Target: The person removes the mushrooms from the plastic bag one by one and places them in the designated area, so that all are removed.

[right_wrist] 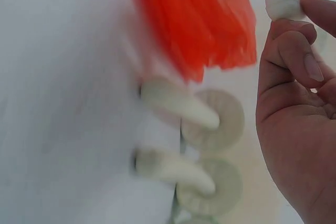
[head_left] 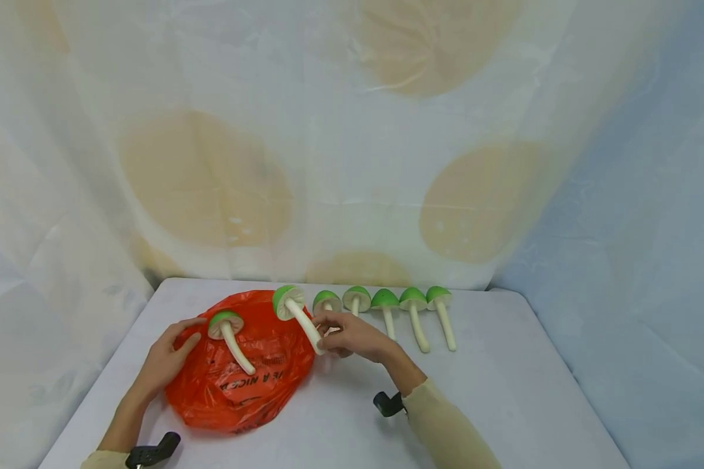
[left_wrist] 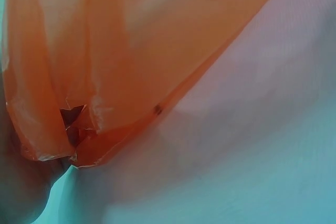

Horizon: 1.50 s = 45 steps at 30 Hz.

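Observation:
A toy mushroom (head_left: 289, 305) with a green cap and white stem tilts over the right edge of a red plastic bag (head_left: 252, 404). My right hand (head_left: 352, 335) pinches the lower end of its stem; the right wrist view shows that stem end (right_wrist: 283, 4) between thumb and fingers. Another green-capped mushroom (head_left: 237, 352) lies on the bag, cap toward the far side. At the bag's left edge, my left hand (head_left: 165, 358) holds the plastic between thumb and fingers. In the left wrist view the bag (left_wrist: 157, 35) hides most of that hand.
Several more green-capped mushrooms (head_left: 413, 303) lie in a row along the back of the white table (head_left: 504, 391), right of the bag, stems toward me. My right hand partly covers the nearest stems. A patterned curtain (head_left: 352, 163) hangs behind the table and at both sides.

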Motion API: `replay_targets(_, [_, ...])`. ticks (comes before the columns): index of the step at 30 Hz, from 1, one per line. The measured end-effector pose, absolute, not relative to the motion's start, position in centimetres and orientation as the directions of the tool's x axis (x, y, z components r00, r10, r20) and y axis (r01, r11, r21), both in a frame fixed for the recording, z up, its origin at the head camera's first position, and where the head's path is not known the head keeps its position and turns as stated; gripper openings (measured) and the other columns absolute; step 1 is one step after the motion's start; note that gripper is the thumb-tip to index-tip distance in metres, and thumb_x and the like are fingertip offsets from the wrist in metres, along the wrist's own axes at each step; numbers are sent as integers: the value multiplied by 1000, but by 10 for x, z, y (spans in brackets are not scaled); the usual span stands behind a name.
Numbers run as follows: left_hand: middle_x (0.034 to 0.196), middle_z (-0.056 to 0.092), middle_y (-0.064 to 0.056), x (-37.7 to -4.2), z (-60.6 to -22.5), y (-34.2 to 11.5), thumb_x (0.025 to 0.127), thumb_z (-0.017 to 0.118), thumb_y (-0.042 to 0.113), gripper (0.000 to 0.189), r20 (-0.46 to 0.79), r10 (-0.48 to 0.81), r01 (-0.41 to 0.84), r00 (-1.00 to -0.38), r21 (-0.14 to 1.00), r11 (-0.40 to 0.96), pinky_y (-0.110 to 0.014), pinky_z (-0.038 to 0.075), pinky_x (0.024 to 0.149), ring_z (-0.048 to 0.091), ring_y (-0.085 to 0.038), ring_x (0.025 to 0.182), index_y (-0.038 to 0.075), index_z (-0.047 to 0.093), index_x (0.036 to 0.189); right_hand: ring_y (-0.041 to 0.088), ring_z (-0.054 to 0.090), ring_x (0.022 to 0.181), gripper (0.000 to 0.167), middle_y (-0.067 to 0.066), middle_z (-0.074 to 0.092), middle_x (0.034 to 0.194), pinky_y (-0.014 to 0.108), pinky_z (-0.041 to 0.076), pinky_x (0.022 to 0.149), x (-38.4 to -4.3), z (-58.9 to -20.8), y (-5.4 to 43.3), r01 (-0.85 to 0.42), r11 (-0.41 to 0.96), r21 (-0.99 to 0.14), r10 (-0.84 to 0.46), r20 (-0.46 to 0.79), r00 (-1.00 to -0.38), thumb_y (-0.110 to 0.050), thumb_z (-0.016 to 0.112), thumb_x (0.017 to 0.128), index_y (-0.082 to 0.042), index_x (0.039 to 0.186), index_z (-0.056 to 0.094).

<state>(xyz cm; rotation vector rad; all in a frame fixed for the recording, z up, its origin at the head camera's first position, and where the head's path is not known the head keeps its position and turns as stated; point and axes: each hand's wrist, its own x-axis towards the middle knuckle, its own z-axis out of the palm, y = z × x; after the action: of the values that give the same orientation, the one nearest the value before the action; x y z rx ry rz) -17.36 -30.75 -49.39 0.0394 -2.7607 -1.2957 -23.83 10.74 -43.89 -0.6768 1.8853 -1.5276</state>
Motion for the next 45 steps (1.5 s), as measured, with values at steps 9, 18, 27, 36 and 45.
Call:
replay_targets(9, [145,44,-25,-174,-497,-308,106,49,37,46,92,-56,34,-994,761,647,-73,37,101,41,-47,132,9,51,143,15,41,64,39,12,57,109,24,33,53,-246,-440,170,-2,185,-983,-646,-120,-754,-12,67,92,-11,130,59])
replay_targets(18, [147,43,-25,-171,-495,-306,106,49,38,47,70,-69,10,-995,765,644,-72,38,102,40,-47,133,10,50,144,16,43,68,45,14,55,112,23,36,53,-251,-451,248,16,225,-974,-487,-127,-864,-17,68,94,-7,136,54])
replay_targets(27, [146,44,-25,-170,-495,-305,106,50,37,47,77,-64,18,-995,765,643,-72,38,102,40,-47,133,10,50,144,19,50,80,48,16,54,118,28,45,62,-252,-462,325,70,314,-947,-294,-167,-941,-22,68,96,-10,139,51])
replay_targets(36, [146,44,-25,-169,-497,-305,106,50,37,47,80,-69,16,-994,761,649,-72,39,102,40,-47,133,9,50,143,21,54,88,56,16,52,123,31,49,69,-251,-474,378,159,339,-927,-151,-220,-964,-25,66,98,-9,146,43])
replay_targets(45, [145,45,-25,-170,-500,-304,106,49,37,46,91,-67,26,-994,762,646,-71,39,101,42,-47,132,9,51,143,14,55,81,58,5,55,109,27,50,67,-250,-490,400,194,312,-930,-84,-230,-970,-22,66,98,-6,147,41])
